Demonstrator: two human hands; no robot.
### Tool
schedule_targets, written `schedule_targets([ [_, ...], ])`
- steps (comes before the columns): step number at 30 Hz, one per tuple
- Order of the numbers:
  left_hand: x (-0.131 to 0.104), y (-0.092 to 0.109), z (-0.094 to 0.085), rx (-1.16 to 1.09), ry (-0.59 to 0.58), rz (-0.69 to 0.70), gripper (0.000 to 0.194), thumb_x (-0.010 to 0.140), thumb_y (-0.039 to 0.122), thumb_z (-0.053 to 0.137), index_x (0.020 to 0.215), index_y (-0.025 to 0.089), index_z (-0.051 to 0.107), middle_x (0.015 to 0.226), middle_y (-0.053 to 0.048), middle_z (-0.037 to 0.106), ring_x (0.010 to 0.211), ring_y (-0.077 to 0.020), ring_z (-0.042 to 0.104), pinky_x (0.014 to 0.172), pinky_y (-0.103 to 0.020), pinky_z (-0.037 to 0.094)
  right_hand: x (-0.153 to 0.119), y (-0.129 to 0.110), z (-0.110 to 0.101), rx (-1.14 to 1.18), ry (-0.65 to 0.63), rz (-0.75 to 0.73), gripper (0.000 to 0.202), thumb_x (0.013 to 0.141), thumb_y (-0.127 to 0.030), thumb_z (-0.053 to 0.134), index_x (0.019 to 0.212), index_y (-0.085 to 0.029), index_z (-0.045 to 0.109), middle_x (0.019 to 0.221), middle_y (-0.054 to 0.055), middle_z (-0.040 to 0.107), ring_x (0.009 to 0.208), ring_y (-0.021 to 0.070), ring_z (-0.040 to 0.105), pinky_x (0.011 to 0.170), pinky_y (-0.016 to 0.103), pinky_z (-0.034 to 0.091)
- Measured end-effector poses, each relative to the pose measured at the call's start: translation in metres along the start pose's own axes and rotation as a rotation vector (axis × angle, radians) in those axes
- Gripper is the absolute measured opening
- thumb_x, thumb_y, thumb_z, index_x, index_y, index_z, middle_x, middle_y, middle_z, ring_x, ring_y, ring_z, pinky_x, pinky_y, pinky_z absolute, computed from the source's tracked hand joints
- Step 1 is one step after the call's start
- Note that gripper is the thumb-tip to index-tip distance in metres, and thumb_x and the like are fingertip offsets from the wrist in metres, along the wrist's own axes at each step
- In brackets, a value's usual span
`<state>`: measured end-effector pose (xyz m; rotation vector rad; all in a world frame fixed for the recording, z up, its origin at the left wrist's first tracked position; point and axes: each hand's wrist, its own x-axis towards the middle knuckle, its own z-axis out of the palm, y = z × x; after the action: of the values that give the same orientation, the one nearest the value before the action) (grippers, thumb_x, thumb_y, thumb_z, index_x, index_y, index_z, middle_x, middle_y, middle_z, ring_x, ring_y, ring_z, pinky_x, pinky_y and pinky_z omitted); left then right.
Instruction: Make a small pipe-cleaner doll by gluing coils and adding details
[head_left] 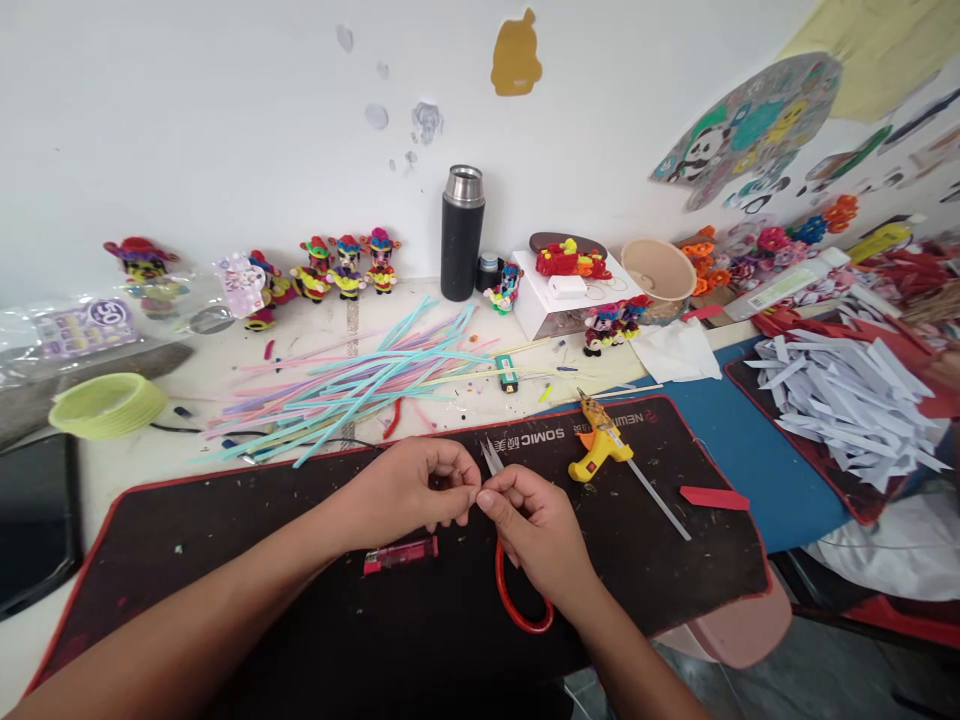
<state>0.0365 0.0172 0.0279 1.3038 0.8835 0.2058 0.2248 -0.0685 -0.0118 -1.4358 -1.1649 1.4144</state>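
My left hand (420,487) and my right hand (538,520) meet fingertip to fingertip above the black mat (300,600). Both are closed in a pinch; whatever lies between the fingertips is too small to make out. Red-handled scissors (527,617) show below and behind my right hand, blades toward the wall. My right hand hides their middle, so I cannot tell whether it grips them or they lie on the mat. A pink lighter (400,555) rests under my left hand. Right of my hands lies a yellow glue gun (602,447) with a glue stick in it.
Pastel pipe cleaners (352,385) are heaped behind the mat. A black thermos (462,240), small figurines (347,268) and a white box (551,300) stand by the wall. At right are white paper strips (847,400) and a red strip (714,498). A dark tablet (34,520) lies left.
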Motion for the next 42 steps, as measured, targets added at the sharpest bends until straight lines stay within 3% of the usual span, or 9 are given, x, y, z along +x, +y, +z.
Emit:
schedule_targets([
  [8, 0.004, 0.002, -0.003, -0.201, 0.046, -0.053, 0.023, 0.073, 0.037, 0.076, 0.08, 0.018, 0.066, 0.061, 0.003, 0.065, 0.053, -0.0109, 0.056, 0.048, -0.021, 0.041, 0.0, -0.002, -0.002, -0.053, 0.078, -0.074, 0.026, 0.095, -0.047, 0.071, 0.093, -0.021, 0.071, 0.057, -0.008, 0.047, 0.042, 0.009, 0.037, 0.041, 0.022, 0.027],
  [15, 0.005, 0.002, -0.002, -0.24, 0.072, -0.063, 0.023, 0.072, 0.036, 0.076, 0.078, 0.017, 0.065, 0.059, 0.003, 0.063, 0.051, -0.009, 0.055, 0.047, -0.019, 0.04, 0.0, -0.009, -0.004, -0.203, 0.147, -0.255, 0.013, 0.095, -0.032, 0.07, 0.097, -0.02, 0.074, 0.057, -0.009, 0.045, 0.05, 0.0109, 0.041, 0.05, 0.024, 0.032],
  [27, 0.004, 0.004, 0.0, -0.205, 0.064, -0.091, 0.019, 0.07, 0.034, 0.073, 0.078, 0.017, 0.067, 0.058, 0.004, 0.064, 0.052, -0.0097, 0.056, 0.046, -0.019, 0.04, 0.003, -0.01, -0.001, -0.402, 0.173, -0.376, 0.013, 0.098, -0.031, 0.066, 0.098, -0.022, 0.075, 0.057, -0.007, 0.05, 0.049, 0.0127, 0.047, 0.054, 0.025, 0.041],
  [42, 0.005, -0.002, -0.004, -0.264, -0.008, -0.073, 0.034, 0.074, 0.043, 0.083, 0.085, 0.015, 0.07, 0.062, 0.002, 0.068, 0.055, -0.0093, 0.058, 0.046, -0.017, 0.041, 0.002, -0.013, -0.002, -0.332, 0.189, -0.419, 0.009, 0.098, -0.026, 0.067, 0.095, -0.021, 0.074, 0.057, -0.008, 0.051, 0.049, 0.0114, 0.047, 0.05, 0.024, 0.037],
])
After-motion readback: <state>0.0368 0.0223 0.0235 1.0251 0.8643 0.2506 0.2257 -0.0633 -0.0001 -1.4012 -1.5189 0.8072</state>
